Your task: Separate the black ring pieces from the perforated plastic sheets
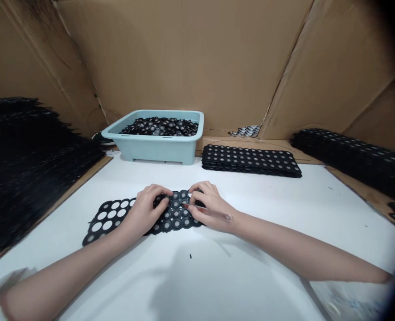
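A black rubber-like sheet (95,215) with rows of round holes lies on the white table. Its left part shows white through the holes. Grey-centred black discs fill the rows nearer its right end. My left hand (147,207) rests on the middle of the sheet, thumb and index finger apart, their tips at the discs. Over the sheet's right end, my right hand (209,205) is closed on a slim tool with a clear handle (219,215). The tool's thin dark tip points left at the discs; its exact kind cannot be made out.
A light blue tub (157,149) heaped with small black discs (164,127) stands at the back. Right of it lies a stack of disc-filled sheets (247,160). Tall black piles flank the table, left (26,169) and right (354,156). Cardboard walls (191,62) enclose the back.
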### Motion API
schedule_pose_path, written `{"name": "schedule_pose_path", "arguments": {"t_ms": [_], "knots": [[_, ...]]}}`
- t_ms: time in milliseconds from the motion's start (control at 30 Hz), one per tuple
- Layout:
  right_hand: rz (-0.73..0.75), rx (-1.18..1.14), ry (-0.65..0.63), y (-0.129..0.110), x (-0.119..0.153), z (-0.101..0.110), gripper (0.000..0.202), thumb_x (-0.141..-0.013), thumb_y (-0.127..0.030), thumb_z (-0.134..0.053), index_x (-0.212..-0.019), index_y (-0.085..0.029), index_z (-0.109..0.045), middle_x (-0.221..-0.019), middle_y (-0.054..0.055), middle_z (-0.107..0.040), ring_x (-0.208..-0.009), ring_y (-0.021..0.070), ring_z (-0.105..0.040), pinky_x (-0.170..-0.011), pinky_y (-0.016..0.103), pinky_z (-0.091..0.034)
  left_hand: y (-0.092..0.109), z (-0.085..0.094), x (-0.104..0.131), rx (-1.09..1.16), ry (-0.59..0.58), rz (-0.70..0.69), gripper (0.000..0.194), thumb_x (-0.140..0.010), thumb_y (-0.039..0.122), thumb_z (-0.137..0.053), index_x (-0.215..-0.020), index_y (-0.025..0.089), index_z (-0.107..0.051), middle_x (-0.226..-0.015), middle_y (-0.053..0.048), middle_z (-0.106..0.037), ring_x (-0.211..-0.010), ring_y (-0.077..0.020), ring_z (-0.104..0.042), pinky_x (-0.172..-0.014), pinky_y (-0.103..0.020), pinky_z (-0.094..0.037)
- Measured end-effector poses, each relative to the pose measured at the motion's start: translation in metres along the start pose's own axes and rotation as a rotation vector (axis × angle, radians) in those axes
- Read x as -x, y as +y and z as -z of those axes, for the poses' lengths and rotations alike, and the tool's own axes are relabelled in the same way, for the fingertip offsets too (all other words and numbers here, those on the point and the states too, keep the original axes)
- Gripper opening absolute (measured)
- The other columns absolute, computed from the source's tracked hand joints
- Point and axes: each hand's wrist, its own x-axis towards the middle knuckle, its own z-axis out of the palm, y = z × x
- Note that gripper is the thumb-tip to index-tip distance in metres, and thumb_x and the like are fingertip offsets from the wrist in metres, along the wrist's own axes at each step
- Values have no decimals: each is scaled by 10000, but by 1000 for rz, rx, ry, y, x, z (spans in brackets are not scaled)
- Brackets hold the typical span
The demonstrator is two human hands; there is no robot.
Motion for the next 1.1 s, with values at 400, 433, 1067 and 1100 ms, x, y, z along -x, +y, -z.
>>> {"name": "schedule_pose_path", "arguments": {"t_ms": [400, 433, 1067, 1100], "knots": [[137, 80, -87, -1, -3, -2, 56, -805, -182, -401, -768, -176, -442, -778, 44, -503, -761, 155, -455, -701, 282, -370, 2, 0, -1, -121, -134, -97, 177, -769, 311, -433, -885, 254, -555, -927, -20, -549, -902, -200, -479, -852, -353, -330], [139, 103, -87, -1, -3, -3, 62, -807, -185, -398, -762, -175, -440, -770, 44, -500, -754, 155, -452, -692, 279, -367, 2, 1, -1, -113, -147, -100, 153, -768, 310, -431, -851, 244, -542, -908, -19, -552, -886, -198, -482, -839, -345, -337], [195, 184, -54, 1, -3, -9, 52, -791, -191, -387, -756, -173, -422, -780, 50, -484, -760, 169, -413, -681, 289, -352, -23, 8, -15, 299, 221, 245, 188, -723, 370, -503, -731, 187, -462, -696, 19, -529, -685, -137, -520, -662, -242, -393], [199, 185, -47, 1, -3, -10, 50, -791, -191, -389, -762, -172, -425, -784, 51, -486, -763, 171, -415, -683, 292, -354, -23, 8, -15, 305, 227, 251, 191, -723, 371, -503, -738, 185, -464, -697, 17, -530, -686, -137, -523, -661, -243, -395]]}}
